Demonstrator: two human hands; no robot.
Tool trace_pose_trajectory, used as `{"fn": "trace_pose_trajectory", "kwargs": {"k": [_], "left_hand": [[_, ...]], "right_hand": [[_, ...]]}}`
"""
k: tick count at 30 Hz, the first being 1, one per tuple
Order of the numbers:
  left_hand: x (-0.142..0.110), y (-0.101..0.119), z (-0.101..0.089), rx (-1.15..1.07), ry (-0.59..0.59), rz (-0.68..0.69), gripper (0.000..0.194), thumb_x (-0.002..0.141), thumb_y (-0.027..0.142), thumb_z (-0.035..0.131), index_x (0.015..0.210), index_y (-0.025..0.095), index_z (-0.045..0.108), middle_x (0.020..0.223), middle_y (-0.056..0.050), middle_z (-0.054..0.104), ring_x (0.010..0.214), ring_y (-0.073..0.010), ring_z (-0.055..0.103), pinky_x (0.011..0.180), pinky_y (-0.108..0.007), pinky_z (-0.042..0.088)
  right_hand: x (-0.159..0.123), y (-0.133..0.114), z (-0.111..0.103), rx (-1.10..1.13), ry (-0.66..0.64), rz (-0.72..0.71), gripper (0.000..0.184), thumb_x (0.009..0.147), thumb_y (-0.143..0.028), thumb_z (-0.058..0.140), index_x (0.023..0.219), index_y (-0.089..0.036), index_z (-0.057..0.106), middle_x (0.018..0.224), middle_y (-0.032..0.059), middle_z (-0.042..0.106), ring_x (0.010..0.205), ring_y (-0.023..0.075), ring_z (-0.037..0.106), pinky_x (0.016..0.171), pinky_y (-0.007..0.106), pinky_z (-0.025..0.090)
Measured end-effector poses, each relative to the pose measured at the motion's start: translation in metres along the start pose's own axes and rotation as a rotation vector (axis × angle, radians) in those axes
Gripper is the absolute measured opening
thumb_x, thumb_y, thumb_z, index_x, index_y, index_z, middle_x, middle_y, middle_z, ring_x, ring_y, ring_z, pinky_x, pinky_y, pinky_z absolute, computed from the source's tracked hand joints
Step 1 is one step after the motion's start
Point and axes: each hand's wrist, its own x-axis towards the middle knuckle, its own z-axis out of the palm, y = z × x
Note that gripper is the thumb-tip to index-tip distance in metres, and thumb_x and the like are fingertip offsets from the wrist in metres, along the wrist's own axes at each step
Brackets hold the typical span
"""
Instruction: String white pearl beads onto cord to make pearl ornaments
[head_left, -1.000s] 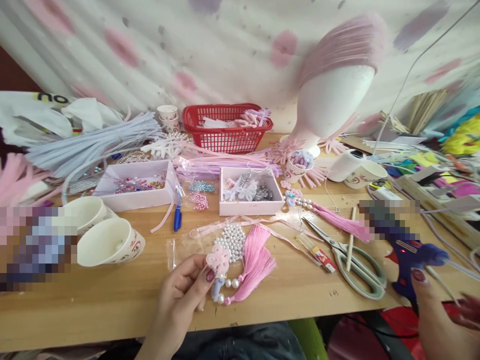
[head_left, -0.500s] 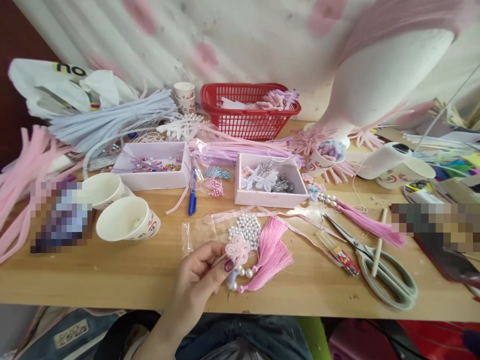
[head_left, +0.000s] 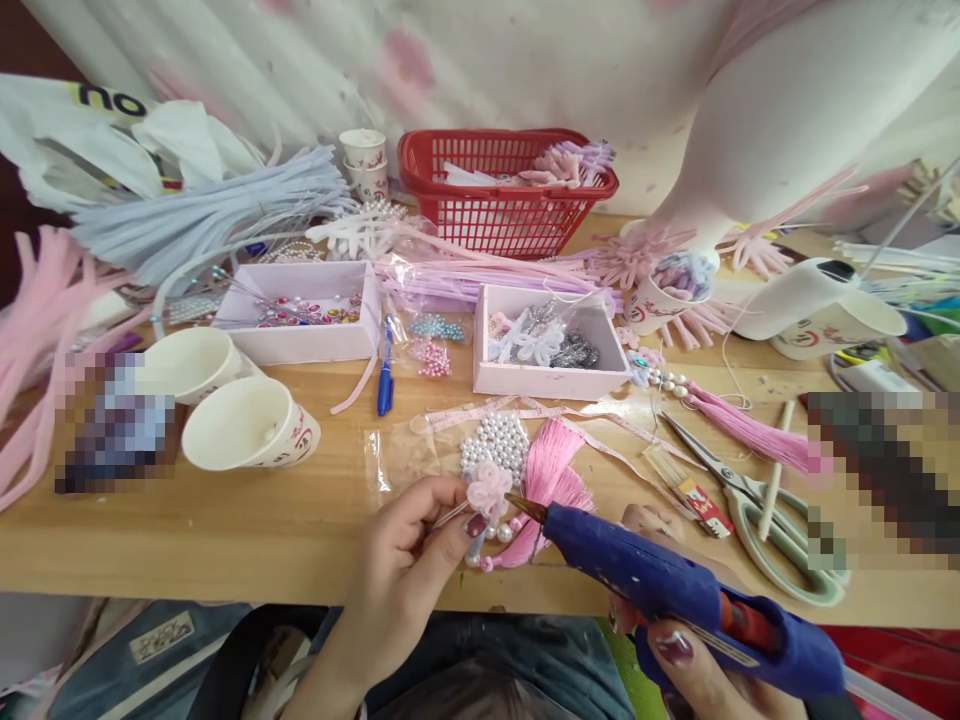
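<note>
Between the thumb and fingers of my left hand [head_left: 420,545] is a pale pink flower [head_left: 489,488] with a thin wire or pin showing behind it. White pearls [head_left: 501,533] and a pink tassel [head_left: 555,480] lie just beyond the flower; whether they hang from it I cannot tell. My right hand [head_left: 690,670] is wrapped round a blue hot glue gun [head_left: 637,555]. The gun points left, its brass nozzle at or very near the flower's right edge. A clear bag of white pearls [head_left: 495,445] lies behind the flower.
Scissors [head_left: 780,520] and a small red-labelled pack [head_left: 697,500] lie at the right. Paper cups [head_left: 251,425] stand at the left. Two white boxes [head_left: 551,378] of beads and small parts sit mid-table, with a blue pen [head_left: 385,370] between them and a red basket [head_left: 510,225] behind.
My right hand has come in from the lower right with the glue gun, its nozzle brought up to the flower. My left hand keeps holding the flower. The view has shifted slightly.
</note>
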Motion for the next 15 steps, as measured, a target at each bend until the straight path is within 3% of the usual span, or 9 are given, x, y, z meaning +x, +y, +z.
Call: {"fn": "trace_pose_trajectory", "kwargs": {"k": [4, 9, 12, 15], "left_hand": [[0.0001, 0.0015, 0.0009, 0.008, -0.012, 0.007, 0.023, 0.082, 0.041, 0.075, 0.083, 0.018, 0.071, 0.066, 0.001, 0.063, 0.057, -0.0117, 0.052, 0.058, -0.022, 0.045], [0.0000, 0.0013, 0.0000, 0.004, -0.047, 0.009, 0.022, 0.086, 0.040, 0.073, 0.084, 0.018, 0.072, 0.072, 0.000, 0.067, 0.063, -0.0124, 0.057, 0.061, -0.021, 0.046], [-0.0001, 0.0014, 0.0000, -0.039, -0.058, 0.011, 0.019, 0.086, 0.038, 0.073, 0.085, 0.019, 0.074, 0.070, 0.001, 0.067, 0.061, -0.0109, 0.056, 0.059, -0.019, 0.044], [-0.0001, 0.0018, 0.0007, -0.059, -0.067, 0.003, 0.020, 0.085, 0.039, 0.074, 0.085, 0.019, 0.074, 0.072, 0.000, 0.069, 0.064, -0.0118, 0.059, 0.060, -0.020, 0.046]], "right_hand": [[-0.0060, 0.0093, -0.0005, 0.019, -0.003, 0.046, 0.017, 0.092, -0.037, 0.067, 0.100, -0.027, 0.078, 0.084, 0.0071, 0.073, 0.075, 0.0257, 0.073, 0.081, 0.037, 0.061], [-0.0067, 0.0058, 0.0021, 0.048, -0.002, 0.081, 0.013, 0.088, -0.038, 0.072, 0.090, -0.026, 0.076, 0.087, 0.0061, 0.073, 0.084, 0.0269, 0.073, 0.089, 0.037, 0.060], [-0.0065, 0.0022, 0.0030, 0.029, 0.035, 0.066, 0.019, 0.089, -0.039, 0.071, 0.103, -0.028, 0.077, 0.111, 0.0078, 0.074, 0.102, 0.0311, 0.072, 0.101, 0.042, 0.055], [-0.0061, 0.0015, -0.0006, -0.042, -0.014, 0.013, 0.031, 0.093, -0.038, 0.066, 0.122, -0.031, 0.072, 0.128, 0.0071, 0.071, 0.123, 0.0362, 0.064, 0.116, 0.051, 0.041]]}}
